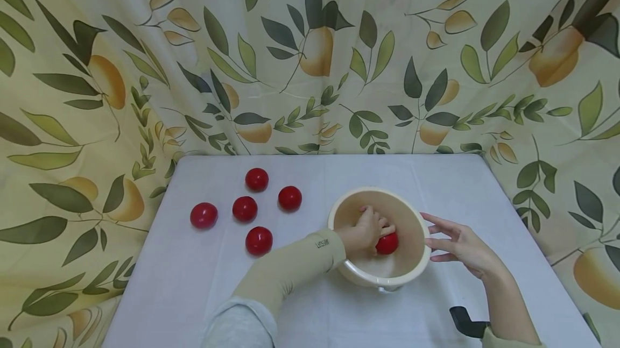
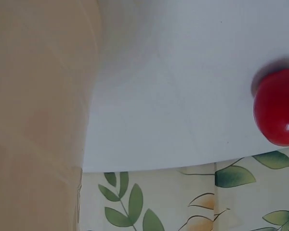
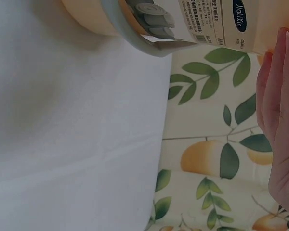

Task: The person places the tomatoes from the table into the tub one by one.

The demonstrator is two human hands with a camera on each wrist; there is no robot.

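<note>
A cream bucket (image 1: 378, 274) stands upright on the white-covered table, its mouth facing up. My left hand (image 1: 369, 228) reaches down inside it, fingers curled over a shiny red ball (image 1: 387, 244) low in the bucket; part of that ball is hidden by the fingers. The outer right wall of the bucket is touched by the extended fingers of my right hand (image 1: 462, 246). In the right wrist view, these fingers (image 3: 274, 86) lie against the bucket's side (image 3: 274, 19), near a printed label. The left wrist view does not show the left fingers.
Several more red balls lie loose left of the bucket, among them a near one (image 1: 259, 241) and a leftmost one (image 1: 204, 215). A grey handle (image 3: 149, 48) hangs at the bucket's side. A leaf-and-fruit patterned curtain (image 1: 290, 95) borders the table's back edge.
</note>
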